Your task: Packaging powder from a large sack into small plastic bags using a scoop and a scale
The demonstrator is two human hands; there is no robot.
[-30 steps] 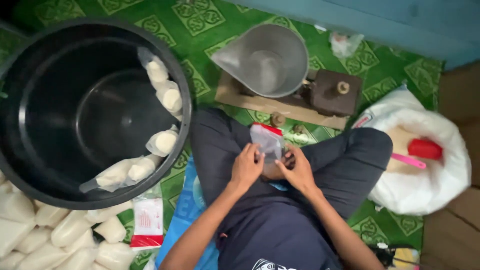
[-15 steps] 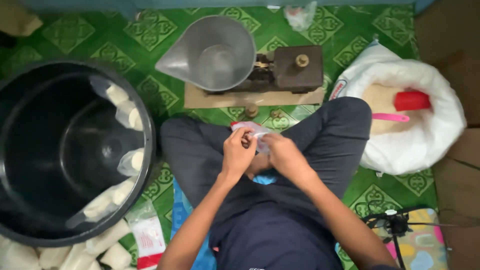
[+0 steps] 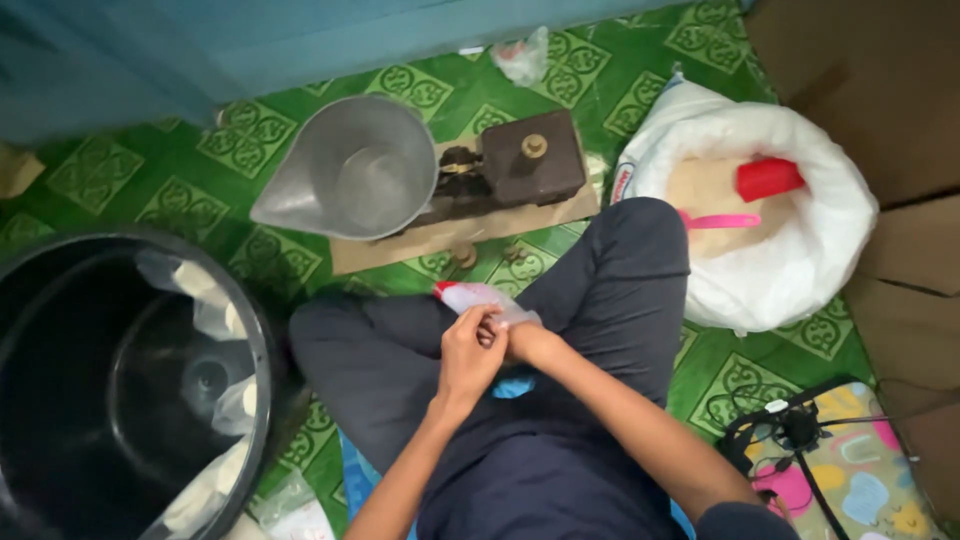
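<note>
I sit cross-legged on a green patterned mat. A small clear plastic bag (image 3: 478,297) with a red edge lies over my lap, and both hands are closed on it. My left hand (image 3: 470,352) covers my right hand (image 3: 518,335), whose fingers are mostly hidden under it. The bag's contents look pale; I cannot tell more.
A balance scale (image 3: 520,165) with a grey metal scoop pan (image 3: 355,170) stands on a board ahead. A white sack (image 3: 790,270) of pale grain with a red scoop (image 3: 768,178) sits right. A black tub (image 3: 262,385) holding filled bags is left. Cables (image 3: 790,430) lie at lower right.
The view has swung left and down, so the tub slid left and the sack came nearer the middle. My hands stay together on the bag over my lap.
</note>
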